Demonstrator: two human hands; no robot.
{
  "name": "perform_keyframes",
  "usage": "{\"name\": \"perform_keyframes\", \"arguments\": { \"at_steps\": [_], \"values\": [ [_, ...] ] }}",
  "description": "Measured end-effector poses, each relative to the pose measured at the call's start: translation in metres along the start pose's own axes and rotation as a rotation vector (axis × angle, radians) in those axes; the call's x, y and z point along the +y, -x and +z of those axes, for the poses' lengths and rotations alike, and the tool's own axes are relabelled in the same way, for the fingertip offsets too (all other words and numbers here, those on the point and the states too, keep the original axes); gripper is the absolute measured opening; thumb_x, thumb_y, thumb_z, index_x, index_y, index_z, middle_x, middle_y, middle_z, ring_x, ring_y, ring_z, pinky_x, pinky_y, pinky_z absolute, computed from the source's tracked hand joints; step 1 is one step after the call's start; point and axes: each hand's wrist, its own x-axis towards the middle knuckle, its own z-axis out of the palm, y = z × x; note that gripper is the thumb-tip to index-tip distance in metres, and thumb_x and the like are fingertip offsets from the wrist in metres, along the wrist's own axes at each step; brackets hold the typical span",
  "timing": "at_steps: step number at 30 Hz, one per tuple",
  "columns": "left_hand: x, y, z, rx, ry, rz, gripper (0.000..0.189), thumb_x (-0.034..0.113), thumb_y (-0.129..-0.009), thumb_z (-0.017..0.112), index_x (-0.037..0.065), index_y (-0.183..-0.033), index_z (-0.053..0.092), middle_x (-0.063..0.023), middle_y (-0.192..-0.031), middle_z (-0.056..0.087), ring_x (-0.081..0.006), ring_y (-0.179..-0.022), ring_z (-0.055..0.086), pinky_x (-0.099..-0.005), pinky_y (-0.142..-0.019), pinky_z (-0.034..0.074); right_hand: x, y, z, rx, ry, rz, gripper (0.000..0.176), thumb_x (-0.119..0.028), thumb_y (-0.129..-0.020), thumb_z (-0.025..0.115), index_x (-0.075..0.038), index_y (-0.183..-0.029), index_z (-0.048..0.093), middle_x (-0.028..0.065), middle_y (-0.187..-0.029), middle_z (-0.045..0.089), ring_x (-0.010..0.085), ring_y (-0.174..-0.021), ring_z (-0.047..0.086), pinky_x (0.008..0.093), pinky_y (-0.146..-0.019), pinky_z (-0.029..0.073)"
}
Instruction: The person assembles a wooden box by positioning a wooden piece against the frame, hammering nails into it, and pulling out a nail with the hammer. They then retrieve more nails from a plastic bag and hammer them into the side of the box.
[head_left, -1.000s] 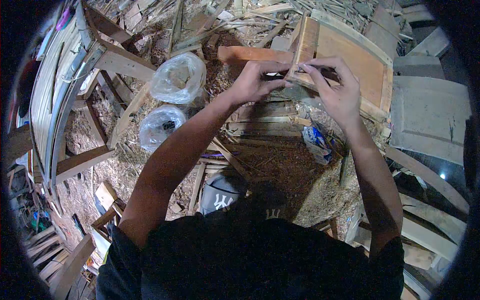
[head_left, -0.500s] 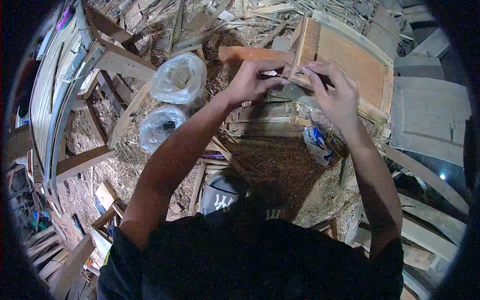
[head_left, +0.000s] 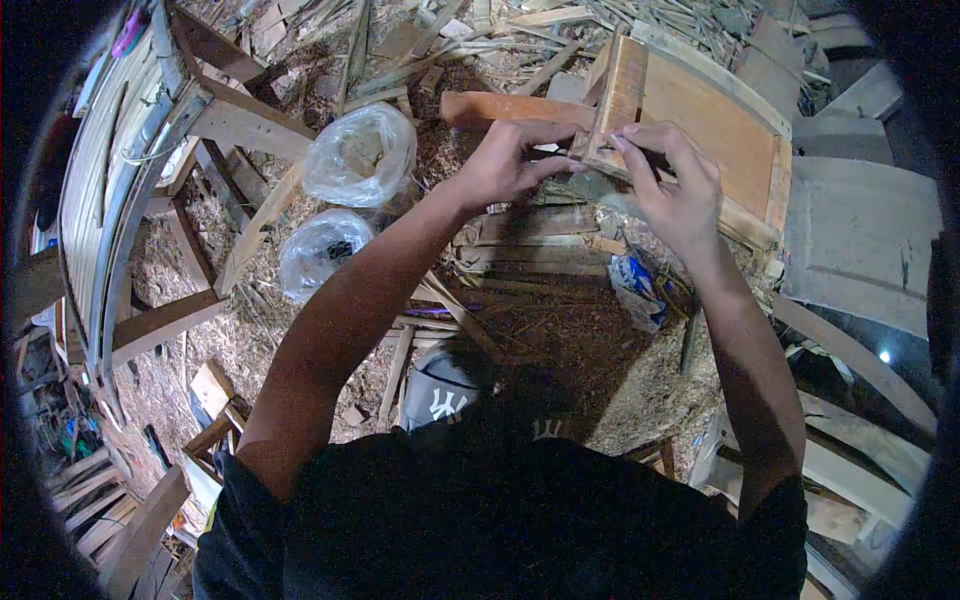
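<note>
Both hands meet at the near corner of a wooden frame (head_left: 712, 118) - a shallow, box-like panel with raised rails that lies tilted among the scrap, up and to the right of centre. The left hand (head_left: 505, 165) is curled, its thumb and forefinger drawn together in a pinch right at that corner; whether something small sits between the fingertips cannot be told. The right hand (head_left: 682, 195) comes in from the other side, its fingers (head_left: 622, 143) bent over the frame's near rail and closed on it, the thumb tucked beneath. Just behind the left hand a reddish plank (head_left: 495, 105) lies flat, touching the frame's left rail. To the left, well apart from the hands, sit two clear plastic bags (head_left: 358, 155) - one above the other - on a floor (head_left: 590, 360) covered in sawdust, splinters and offcuts. A blue and white packet (head_left: 640, 288) lies below the right wrist, and a dark cap (head_left: 440, 395) with a white emblem rests near the person's chest.
</note>
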Motion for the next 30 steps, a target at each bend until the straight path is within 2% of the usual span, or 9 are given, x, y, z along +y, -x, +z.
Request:
{"name": "perform_keyframes", "arguments": {
  "at_steps": [2, 4, 5, 7, 13, 17, 19, 30],
  "values": [
    [0.0035, -0.0001, 0.0017, -0.032, 0.068, -0.029, 0.039, 0.014, -0.081, 0.082, 0.000, -0.116, 0.071, -0.0181, -0.109, 0.074, -0.0344, -0.099, 0.072, -0.0398, -0.088, 0.055, -0.0006, -0.0020, -0.0006, 0.007, 0.010, -0.018, 0.011, 0.001, -0.085, 0.075, 0.000, -0.093, 0.068, 0.0134, -0.088, 0.073, 0.0277, -0.080, 0.073, 0.0363, -0.072, 0.057],
    [0.0042, 0.0004, 0.0056, -0.153, 0.075, -0.094, 0.040, 0.014, -0.084, 0.081, 0.002, -0.120, 0.071, -0.0157, -0.116, 0.073, -0.0260, -0.107, 0.070, -0.0377, -0.095, 0.054, -0.0040, -0.0034, -0.0032, 0.007, 0.005, 0.040, 0.010, 0.001, -0.085, 0.074, 0.000, -0.093, 0.068, 0.0135, -0.088, 0.073, 0.0276, -0.081, 0.073, 0.0361, -0.073, 0.057],
    [0.0022, 0.0009, 0.0057, -0.154, 0.075, -0.094, 0.040, 0.014, -0.084, 0.081, 0.002, -0.120, 0.071, -0.0157, -0.116, 0.073, -0.0260, -0.107, 0.070, -0.0377, -0.095, 0.054, -0.0052, -0.0036, -0.0041, 0.009, 0.001, 0.096, 0.010, 0.001, -0.086, 0.074, 0.000, -0.093, 0.068, 0.0137, -0.088, 0.073, 0.0275, -0.081, 0.073, 0.0359, -0.073, 0.057],
    [-0.0014, 0.0003, 0.0040, -0.049, 0.092, -0.092, 0.041, 0.014, -0.084, 0.081, 0.002, -0.122, 0.070, -0.0158, -0.116, 0.073, -0.0256, -0.107, 0.071, -0.0378, -0.095, 0.054, -0.0005, -0.0020, -0.0030, 0.017, -0.004, 0.082, 0.009, 0.001, -0.086, 0.074, 0.000, -0.093, 0.068, 0.0140, -0.089, 0.073, 0.0273, -0.082, 0.073, 0.0356, -0.074, 0.057],
    [0.0031, 0.0015, 0.0028, -0.102, 0.044, -0.066, 0.041, 0.013, -0.086, 0.079, 0.002, -0.124, 0.069, -0.0164, -0.118, 0.073, -0.0251, -0.111, 0.070, -0.0381, -0.096, 0.053, 0.0010, -0.0019, -0.0015, 0.009, 0.010, 0.003, 0.009, 0.001, -0.086, 0.074, 0.001, -0.092, 0.068, 0.0145, -0.089, 0.073, 0.0275, -0.083, 0.074, 0.0355, -0.074, 0.058],
    [0.0007, 0.0012, 0.0057, -0.094, 0.029, -0.091, 0.041, 0.014, -0.085, 0.079, 0.003, -0.124, 0.069, -0.0160, -0.118, 0.073, -0.0262, -0.110, 0.070, -0.0386, -0.096, 0.053, 0.0004, -0.0006, -0.0018, -0.011, 0.023, -0.003, 0.010, 0.001, -0.085, 0.074, 0.001, -0.092, 0.068, 0.0144, -0.089, 0.073, 0.0280, -0.083, 0.073, 0.0360, -0.074, 0.058],
    [-0.0012, -0.0007, 0.0076, -0.040, 0.063, -0.010, 0.041, 0.016, -0.082, 0.081, 0.006, -0.120, 0.072, -0.0186, -0.111, 0.073, -0.0350, -0.101, 0.071, -0.0407, -0.090, 0.055, 0.0005, -0.0021, -0.0010, -0.008, 0.017, -0.007, 0.010, 0.001, -0.085, 0.074, 0.001, -0.092, 0.068, 0.0145, -0.089, 0.073, 0.0281, -0.082, 0.073, 0.0361, -0.073, 0.058],
    [-0.0023, 0.0007, 0.0079, -0.063, 0.049, -0.027, 0.043, 0.016, -0.083, 0.081, 0.006, -0.123, 0.070, -0.0187, -0.116, 0.072, -0.0327, -0.105, 0.071, -0.0398, -0.091, 0.055, -0.0015, -0.0018, 0.0002, 0.001, 0.039, 0.006, 0.009, 0.002, -0.085, 0.073, 0.000, -0.092, 0.067, 0.0145, -0.089, 0.073, 0.0309, -0.083, 0.073, 0.0382, -0.074, 0.057]
  ]
}}
